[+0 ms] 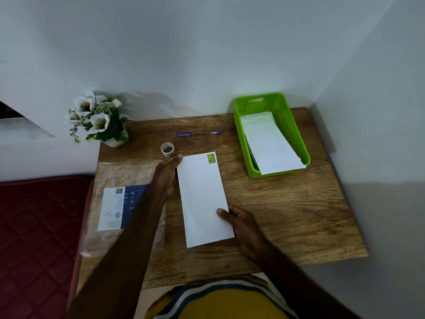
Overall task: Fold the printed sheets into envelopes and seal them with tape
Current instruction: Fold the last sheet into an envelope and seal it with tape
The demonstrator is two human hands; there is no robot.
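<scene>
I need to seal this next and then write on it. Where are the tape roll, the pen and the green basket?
tape roll (167, 150): head view, on the roll's side wall.
pen (199, 134): head view, on the middle of its barrel.
green basket (283, 111): head view, on its perforated right wall.

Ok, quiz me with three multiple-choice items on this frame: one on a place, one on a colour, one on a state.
1. Where is the tape roll?
A. In the basket
B. On the desk beyond the left hand
C. On the plastic sleeve

2. What colour is the basket?
A. Green
B. Blue
C. Red

3. How is the folded sheet held?
A. By neither hand
B. By the right hand alone
C. By both hands

B: it stands by the left fingertips. A: its walls are bright green. C: each hand grips an edge.
</scene>
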